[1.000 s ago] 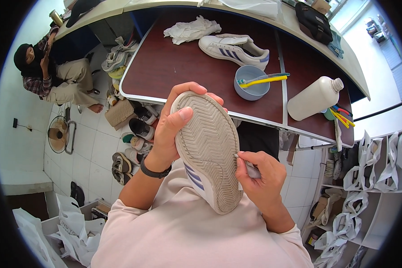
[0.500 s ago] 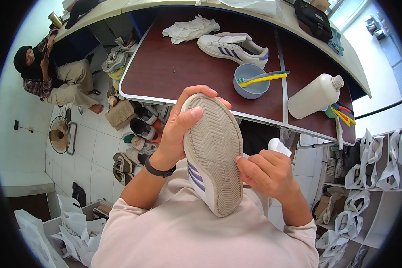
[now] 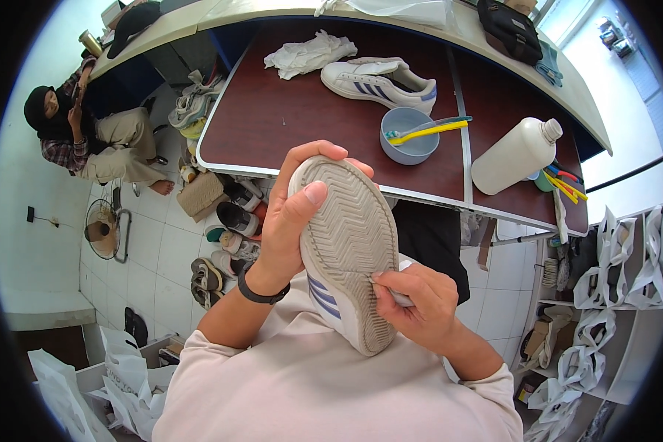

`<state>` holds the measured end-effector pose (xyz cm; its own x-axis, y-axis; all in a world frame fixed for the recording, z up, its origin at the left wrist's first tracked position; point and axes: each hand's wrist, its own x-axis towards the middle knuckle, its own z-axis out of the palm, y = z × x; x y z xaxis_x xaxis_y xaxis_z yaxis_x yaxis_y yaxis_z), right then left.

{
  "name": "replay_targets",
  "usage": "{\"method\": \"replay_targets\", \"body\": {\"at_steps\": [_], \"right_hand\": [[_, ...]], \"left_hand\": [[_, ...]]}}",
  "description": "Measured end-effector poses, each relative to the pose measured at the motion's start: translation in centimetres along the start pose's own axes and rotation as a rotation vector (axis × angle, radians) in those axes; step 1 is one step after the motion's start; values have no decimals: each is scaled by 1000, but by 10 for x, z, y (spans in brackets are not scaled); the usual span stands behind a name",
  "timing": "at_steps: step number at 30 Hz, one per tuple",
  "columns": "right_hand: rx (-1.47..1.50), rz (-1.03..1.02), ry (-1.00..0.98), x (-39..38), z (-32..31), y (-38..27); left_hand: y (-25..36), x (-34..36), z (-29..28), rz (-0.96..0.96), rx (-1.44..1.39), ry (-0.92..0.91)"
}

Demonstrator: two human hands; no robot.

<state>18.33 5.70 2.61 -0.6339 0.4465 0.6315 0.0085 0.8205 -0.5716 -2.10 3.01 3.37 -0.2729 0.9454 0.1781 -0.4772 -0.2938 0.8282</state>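
My left hand (image 3: 291,221) grips a white sneaker with blue side stripes around its toe end, turning the beige herringbone sole (image 3: 346,236) up toward me. At the sole's right half, lower down, my right hand (image 3: 412,298) has closed fingers at the tread, with a crumpled white cloth partly hidden among them. On the maroon table (image 3: 250,125) beyond lie another striped sneaker (image 3: 379,85), crumpled white paper or cloth (image 3: 309,53), a grey-blue bowl (image 3: 410,147) with brushes across it, a white bottle (image 3: 513,158), and colored brush handles (image 3: 567,184).
A person (image 3: 96,140) sits on the floor at back left, near a fan (image 3: 103,228). Several shoes (image 3: 232,221) lie beside the table. White bags fill shelves (image 3: 597,287) at right and a box at lower left. A counter (image 3: 582,96) with a black bag runs behind.
My right hand has moved inward and slightly down onto the sole, the white cloth now mostly behind its fingers. The sneaker in my left hand has shifted slightly.
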Motion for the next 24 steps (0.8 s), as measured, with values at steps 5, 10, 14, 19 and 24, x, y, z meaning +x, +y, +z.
{"method": "replay_targets", "body": {"at_steps": [5,10,14,19,24], "right_hand": [[70,126,79,-3,-11,1],[-68,219,133,-10,-29,12],[-99,205,92,-11,-24,4],[-140,212,107,-6,-17,1],[-200,190,98,-7,-13,-1]], "left_hand": [[-3,8,-4,-35,-52,-29],[-12,12,-18,-55,-243,-106],[-12,11,-17,-57,-218,-91],[-6,7,-12,-43,-167,-73],[-6,5,-9,-31,-160,-71]]}}
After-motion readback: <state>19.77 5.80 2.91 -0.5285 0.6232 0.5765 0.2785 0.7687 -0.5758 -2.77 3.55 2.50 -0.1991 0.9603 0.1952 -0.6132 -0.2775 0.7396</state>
